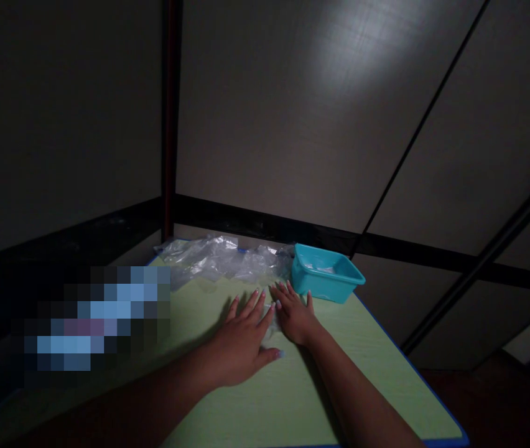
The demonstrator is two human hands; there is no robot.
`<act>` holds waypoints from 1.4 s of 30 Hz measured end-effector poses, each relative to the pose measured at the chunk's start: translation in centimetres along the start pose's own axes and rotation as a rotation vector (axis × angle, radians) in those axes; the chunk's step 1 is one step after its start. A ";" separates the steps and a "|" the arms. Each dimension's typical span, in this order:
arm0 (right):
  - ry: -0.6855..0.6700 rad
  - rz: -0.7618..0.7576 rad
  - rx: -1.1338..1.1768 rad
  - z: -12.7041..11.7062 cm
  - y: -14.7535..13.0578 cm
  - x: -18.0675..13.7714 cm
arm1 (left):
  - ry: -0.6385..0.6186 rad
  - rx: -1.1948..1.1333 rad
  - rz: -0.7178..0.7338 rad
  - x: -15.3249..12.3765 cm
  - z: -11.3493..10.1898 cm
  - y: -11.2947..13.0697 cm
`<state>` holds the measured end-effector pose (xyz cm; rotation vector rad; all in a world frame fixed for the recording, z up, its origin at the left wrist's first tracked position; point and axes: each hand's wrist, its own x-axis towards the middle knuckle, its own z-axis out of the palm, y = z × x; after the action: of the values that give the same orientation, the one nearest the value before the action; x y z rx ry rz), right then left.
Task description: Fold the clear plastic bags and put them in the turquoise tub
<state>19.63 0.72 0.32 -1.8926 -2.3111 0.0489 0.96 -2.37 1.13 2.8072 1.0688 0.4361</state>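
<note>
My left hand lies flat on the green table, fingers stretched out and spread. My right hand lies flat beside it, fingers extended, the two hands nearly touching. Both press down on a small clear plastic piece that shows between them. A heap of clear plastic bags lies just beyond my fingertips. A teal plastic tub stands right of the heap, close to my right fingers.
The table has a blue edge running along its right side, with dark floor beyond. Grey panel walls with black strips close the corner behind the table. A blurred patch covers something at the left.
</note>
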 end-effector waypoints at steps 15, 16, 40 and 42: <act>-0.127 -0.256 -0.054 -0.2 -0.2 -0.3 | -0.104 -0.090 0.072 -0.7 0.5 1.9; -0.134 -0.256 -0.069 -0.3 -0.2 -0.3 | -0.108 -0.093 0.073 -0.7 0.5 1.9; -0.058 -0.081 -0.053 0.1 -1.8 -0.3 | 0.080 0.017 -0.088 1.6 0.7 0.0; -0.059 -0.095 -0.047 0.2 -1.8 -0.4 | 0.069 0.025 -0.125 1.9 1.1 -0.2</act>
<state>17.97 0.00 0.33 -1.8238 -2.4590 0.0403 2.58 -0.95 0.47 2.7445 1.2645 0.5133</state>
